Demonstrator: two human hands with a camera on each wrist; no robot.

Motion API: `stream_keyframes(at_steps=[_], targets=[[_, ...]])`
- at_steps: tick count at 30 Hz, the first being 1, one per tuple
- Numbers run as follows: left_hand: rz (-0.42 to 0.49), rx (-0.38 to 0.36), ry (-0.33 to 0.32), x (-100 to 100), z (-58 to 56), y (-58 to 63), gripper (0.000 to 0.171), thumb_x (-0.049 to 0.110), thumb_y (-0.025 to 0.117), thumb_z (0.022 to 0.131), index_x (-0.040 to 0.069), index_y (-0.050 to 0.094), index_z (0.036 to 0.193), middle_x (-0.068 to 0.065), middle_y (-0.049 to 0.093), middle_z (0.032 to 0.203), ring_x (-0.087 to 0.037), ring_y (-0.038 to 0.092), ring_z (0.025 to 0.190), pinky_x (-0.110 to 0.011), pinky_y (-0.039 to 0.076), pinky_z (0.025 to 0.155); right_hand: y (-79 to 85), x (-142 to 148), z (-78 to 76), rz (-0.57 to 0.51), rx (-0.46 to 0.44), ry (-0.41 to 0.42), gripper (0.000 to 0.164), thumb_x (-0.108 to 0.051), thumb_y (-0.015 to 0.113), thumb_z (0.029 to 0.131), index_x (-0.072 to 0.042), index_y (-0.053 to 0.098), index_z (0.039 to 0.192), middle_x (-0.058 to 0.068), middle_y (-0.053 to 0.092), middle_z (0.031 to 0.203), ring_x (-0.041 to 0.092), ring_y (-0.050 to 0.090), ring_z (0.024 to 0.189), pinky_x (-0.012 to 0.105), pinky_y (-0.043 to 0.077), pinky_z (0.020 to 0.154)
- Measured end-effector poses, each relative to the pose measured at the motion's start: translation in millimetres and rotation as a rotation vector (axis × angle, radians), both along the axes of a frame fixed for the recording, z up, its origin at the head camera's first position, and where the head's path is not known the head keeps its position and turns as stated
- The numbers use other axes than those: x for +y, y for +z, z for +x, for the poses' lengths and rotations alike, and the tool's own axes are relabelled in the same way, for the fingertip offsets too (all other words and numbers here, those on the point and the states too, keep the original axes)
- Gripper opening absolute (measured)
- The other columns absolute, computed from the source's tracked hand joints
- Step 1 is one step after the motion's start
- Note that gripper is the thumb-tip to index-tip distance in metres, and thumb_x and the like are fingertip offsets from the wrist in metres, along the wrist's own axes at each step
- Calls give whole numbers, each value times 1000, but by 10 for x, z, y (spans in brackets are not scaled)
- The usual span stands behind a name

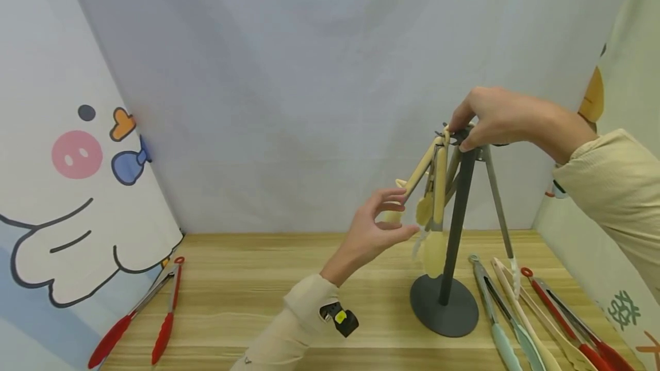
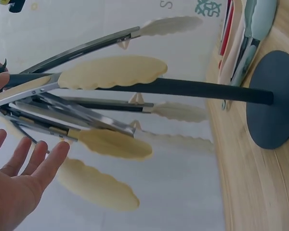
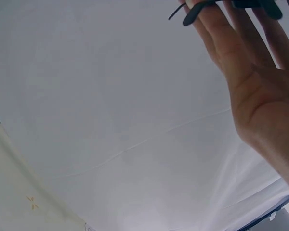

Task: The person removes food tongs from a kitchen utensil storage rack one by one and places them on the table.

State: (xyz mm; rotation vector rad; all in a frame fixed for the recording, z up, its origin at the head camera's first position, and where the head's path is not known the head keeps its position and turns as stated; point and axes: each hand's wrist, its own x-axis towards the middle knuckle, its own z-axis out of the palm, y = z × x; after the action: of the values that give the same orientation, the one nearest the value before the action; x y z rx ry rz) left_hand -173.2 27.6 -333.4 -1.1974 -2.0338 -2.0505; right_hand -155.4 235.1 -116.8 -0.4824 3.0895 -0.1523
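A dark utensil stand with a round base stands upright on the table, several tongs hanging from its hooked top. Yellow tongs hang on its left side, with silicone tips pointing down. My right hand grips the stand's top, thumb in front; in the right wrist view its fingers reach the dark hooks. My left hand is beside the yellow tongs with spread fingers; whether they touch the tongs I cannot tell. Pale-tipped tongs hang on the stand's right side.
Red-tipped tongs lie spread at the table's left. Right of the base lie mint tongs, cream tongs and another red pair. A grey-white curtain hangs behind, with printed cloths at both sides.
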Motion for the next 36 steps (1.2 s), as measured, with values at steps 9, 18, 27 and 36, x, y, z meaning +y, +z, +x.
stream_keyframes(at_steps=[9, 18, 27, 36], targets=[[12, -16, -65, 182, 5, 59, 54, 10, 74, 81, 14, 51, 131, -6, 52, 128, -29, 52, 117, -29, 50, 85, -2, -27, -9, -4, 4, 19, 35, -3, 72, 79, 6, 66, 112, 25, 62, 114, 42, 55, 108, 54, 45, 86], [-32, -1, -3, 283, -40, 47, 59, 20, 76, 80, 23, 50, 133, 13, 50, 132, -17, 46, 123, -37, 46, 92, 3, -39, 23, -30, 5, 22, 34, -3, 73, 78, 5, 67, 110, 24, 63, 113, 39, 57, 107, 55, 44, 86], [-48, -2, 32, 323, -104, 58, 67, 20, 76, 80, 18, 45, 139, 1, 45, 139, -12, 45, 124, -38, 45, 94, -4, -35, 35, -38, 12, 29, 34, -2, 73, 77, 4, 68, 110, 23, 64, 112, 39, 59, 103, 54, 46, 83], [-52, 2, 25, 369, -170, 57, 71, 18, 76, 79, 21, 42, 141, 2, 44, 139, -20, 42, 128, -47, 41, 98, -1, -26, 60, -65, -6, 28, 34, -4, 73, 78, 2, 68, 111, 24, 62, 115, 40, 60, 103, 55, 46, 84]])
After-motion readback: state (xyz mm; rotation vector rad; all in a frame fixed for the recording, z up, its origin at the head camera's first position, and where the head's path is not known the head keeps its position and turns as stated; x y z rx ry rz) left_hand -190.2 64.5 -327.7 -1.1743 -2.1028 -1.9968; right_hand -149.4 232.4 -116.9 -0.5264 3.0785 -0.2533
